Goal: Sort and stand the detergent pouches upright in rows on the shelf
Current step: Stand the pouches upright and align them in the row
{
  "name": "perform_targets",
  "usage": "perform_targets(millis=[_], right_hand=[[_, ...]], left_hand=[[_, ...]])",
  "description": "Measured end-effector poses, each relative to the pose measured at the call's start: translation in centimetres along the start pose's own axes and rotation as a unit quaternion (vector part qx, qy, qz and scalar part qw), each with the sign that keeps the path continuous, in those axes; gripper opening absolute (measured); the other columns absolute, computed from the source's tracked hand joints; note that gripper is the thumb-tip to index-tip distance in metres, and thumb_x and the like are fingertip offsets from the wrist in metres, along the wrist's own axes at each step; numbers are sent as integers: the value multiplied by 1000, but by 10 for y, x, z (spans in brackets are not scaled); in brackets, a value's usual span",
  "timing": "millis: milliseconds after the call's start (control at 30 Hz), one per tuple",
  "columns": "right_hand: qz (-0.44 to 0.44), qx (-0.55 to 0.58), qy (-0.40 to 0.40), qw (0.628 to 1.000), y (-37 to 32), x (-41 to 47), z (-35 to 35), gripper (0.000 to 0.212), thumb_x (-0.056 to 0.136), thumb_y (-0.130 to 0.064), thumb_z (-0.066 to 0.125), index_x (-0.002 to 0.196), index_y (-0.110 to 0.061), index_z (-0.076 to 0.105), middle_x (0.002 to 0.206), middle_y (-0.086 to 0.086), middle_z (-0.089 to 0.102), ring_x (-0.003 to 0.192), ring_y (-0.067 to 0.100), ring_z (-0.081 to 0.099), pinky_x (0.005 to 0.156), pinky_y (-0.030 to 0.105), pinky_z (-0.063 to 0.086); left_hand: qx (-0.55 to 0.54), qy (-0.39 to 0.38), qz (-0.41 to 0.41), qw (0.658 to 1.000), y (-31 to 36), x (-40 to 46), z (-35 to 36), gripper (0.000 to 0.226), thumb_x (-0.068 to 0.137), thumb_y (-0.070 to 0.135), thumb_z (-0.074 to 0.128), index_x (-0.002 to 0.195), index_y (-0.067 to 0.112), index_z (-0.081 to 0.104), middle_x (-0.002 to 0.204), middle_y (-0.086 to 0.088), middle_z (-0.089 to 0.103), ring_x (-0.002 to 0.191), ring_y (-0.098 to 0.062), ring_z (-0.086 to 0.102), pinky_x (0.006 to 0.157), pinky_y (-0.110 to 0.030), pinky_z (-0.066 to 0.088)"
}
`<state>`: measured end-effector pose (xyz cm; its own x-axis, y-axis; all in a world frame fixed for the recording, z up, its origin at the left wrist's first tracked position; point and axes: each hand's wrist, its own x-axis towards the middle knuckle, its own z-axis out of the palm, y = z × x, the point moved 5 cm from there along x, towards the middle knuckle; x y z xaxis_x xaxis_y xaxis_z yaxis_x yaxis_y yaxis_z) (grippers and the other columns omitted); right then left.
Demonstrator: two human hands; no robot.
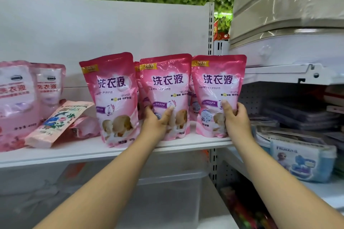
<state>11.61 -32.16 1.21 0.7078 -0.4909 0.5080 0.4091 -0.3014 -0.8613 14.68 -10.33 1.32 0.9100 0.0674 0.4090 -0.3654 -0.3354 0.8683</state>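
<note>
Three bright pink detergent pouches stand upright in a front row on the white shelf. My left hand grips the lower left side of the middle pouch, thumb across its front. My right hand grips the lower right edge of the right pouch. The left pouch stands free and leans slightly. More pink pouches show partly behind the front row. At the far left stand two pale pink pouches. A flat floral pouch lies tilted against them, over another fallen pink pouch.
A slotted upright post ends the shelf on the right. Beyond it, a neighbouring shelf holds a blue printed box and stacked dark items. Clear plastic storage bins sit below the shelf. Wrapped beige bins are stacked at upper right.
</note>
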Motion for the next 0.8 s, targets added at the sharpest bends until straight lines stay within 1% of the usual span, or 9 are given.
perform_targets(millis=[67, 133, 267, 333, 467, 533, 600, 667, 800], right_hand=[[-3, -35, 26, 999, -2, -6, -4, 54, 89, -45, 49, 129, -11, 40, 107, 1, 55, 105, 26, 54, 87, 40, 47], [-31, -96, 93, 991, -8, -18, -12, 62, 88, -45, 51, 136, -11, 34, 134, 11, 41, 123, 28, 40, 99, 42, 37], [-159, -75, 100, 979, -40, -53, 0, 65, 79, -52, 47, 129, -10, 43, 133, 9, 35, 120, 15, 33, 107, 34, 29], [-181, -17, 20, 983, -60, -68, 26, 53, 85, -47, 51, 126, -13, 45, 123, 1, 37, 112, 5, 32, 102, 15, 26], [-83, 52, -193, 976, -79, -106, 103, 46, 90, -39, 50, 130, -17, 39, 121, -2, 43, 114, 15, 44, 95, 27, 37], [1, 70, -263, 962, -71, -123, 136, 51, 93, -41, 44, 137, -18, 32, 135, 3, 45, 122, 18, 44, 96, 27, 35], [17, 19, -281, 960, -62, -130, 155, 53, 96, -40, 37, 142, -15, 28, 140, 7, 43, 127, 21, 41, 95, 25, 33], [-5, -16, -260, 965, -60, -128, 160, 51, 98, -38, 34, 141, -13, 29, 139, 8, 45, 126, 23, 43, 92, 25, 35], [21, 20, -233, 972, -60, -117, 156, 39, 98, -38, 32, 116, -14, 56, 99, -2, 62, 96, 15, 57, 73, 23, 38]], left_hand=[[33, 5, 23, 999, 2, -9, -4, 75, 87, 49, 49, 143, 10, 17, 118, -3, 50, 117, -25, 46, 89, -28, 39], [49, 5, 78, 996, 5, -32, -12, 73, 86, 51, 50, 142, 14, 22, 133, -5, 44, 125, -22, 41, 101, -31, 35], [29, 128, 218, 967, 18, -88, -65, 59, 67, 67, 51, 117, 37, 39, 102, 19, 47, 96, -4, 51, 84, -14, 40], [25, 192, 196, 961, 10, -87, -95, 61, 67, 66, 55, 116, 32, 42, 105, 13, 49, 98, -13, 50, 84, -22, 38], [44, 167, 22, 985, -26, -54, -130, 69, 82, 38, 62, 136, 6, 34, 134, -14, 45, 122, -26, 44, 95, -26, 33], [58, 117, -31, 991, -39, -40, -133, 86, 75, 56, 63, 138, 8, 33, 133, -15, 49, 120, -28, 48, 103, -38, 37], [82, 79, -65, 991, -43, -26, -131, 82, 71, 62, 61, 130, 8, 43, 115, -11, 61, 104, -26, 58, 92, -40, 46], [91, 50, -59, 993, -39, -18, -125, 50, 83, 44, 60, 112, 4, 55, 90, -5, 63, 83, -21, 60, 70, -29, 48], [87, 71, -32, 993, -41, -14, -121, 45, 85, 31, 62, 118, 7, 43, 104, -5, 57, 96, -18, 54, 77, -23, 37]])
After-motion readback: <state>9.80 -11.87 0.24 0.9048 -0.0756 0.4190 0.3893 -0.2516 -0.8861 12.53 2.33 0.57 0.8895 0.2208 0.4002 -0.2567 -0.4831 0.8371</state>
